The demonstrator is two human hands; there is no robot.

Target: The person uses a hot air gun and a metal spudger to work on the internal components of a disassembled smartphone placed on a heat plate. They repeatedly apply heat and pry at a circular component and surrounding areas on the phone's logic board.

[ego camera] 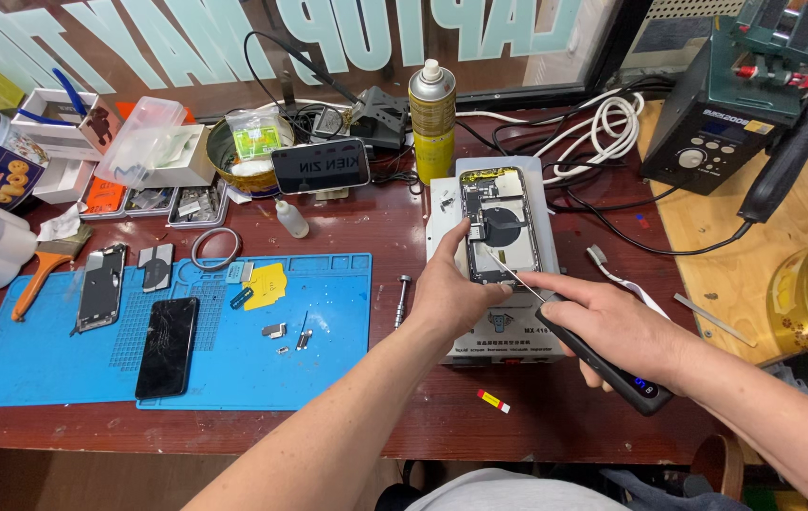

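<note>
Workbench (555,416), red-brown: carries everything we list, placed by the grey heating block.

Blue mat (234,369), well left of the block: a cracked black phone (166,346), loose screws and small brackets lie on it.

Heating block (536,237): we keep the opened phone (500,225) on top, back off, insides showing.

Left hand (451,293), at the block's near left edge: fingers closed on the opened phone's lower corner.

Right hand (612,326), near right of the block: wrapped around a black electric screwdriver (603,360), thin bit reaching into the phone.

Risk, as we judge it: a slipping bit could scratch parts or flick a screw away; a loosened left grip would let the phone shift.
</note>
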